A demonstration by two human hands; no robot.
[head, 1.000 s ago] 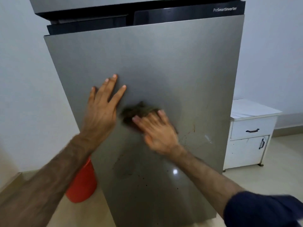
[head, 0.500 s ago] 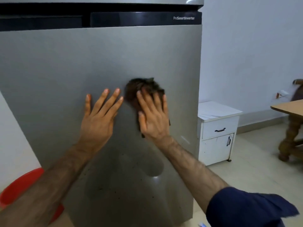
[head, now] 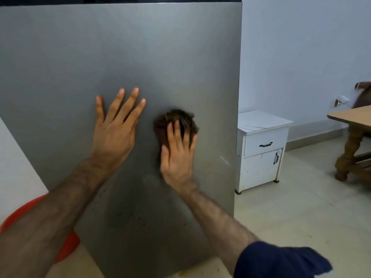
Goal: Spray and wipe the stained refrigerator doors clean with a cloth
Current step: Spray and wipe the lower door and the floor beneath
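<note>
1. Head view: a tall grey brushed-metal refrigerator door (head: pixel 120 57) fills most of the picture. The left hand (head: pixel 114 133) lies flat against it, fingers straight and spread, holding nothing, apparently as a brace.
2. Just to its right, the right hand (head: pixel 177 155) presses a dark brown crumpled cloth (head: pixel 172 121) against the door with flat fingers. The cloth bunches out above the fingertips; the hand is blurred, so any curl of the thumb cannot be told.
3. Judged step: wiping, mid-door.
4. Small dark specks (head: pixel 120 213) and a dull smear mark the door below the hands, so the next move probably calls for carrying the cloth down there under firm pressure.
5. Nearby: a red plastic tub (head: pixel 66 247) at lower left and a white bedside cabinet (head: pixel 261 153) at right.
</note>
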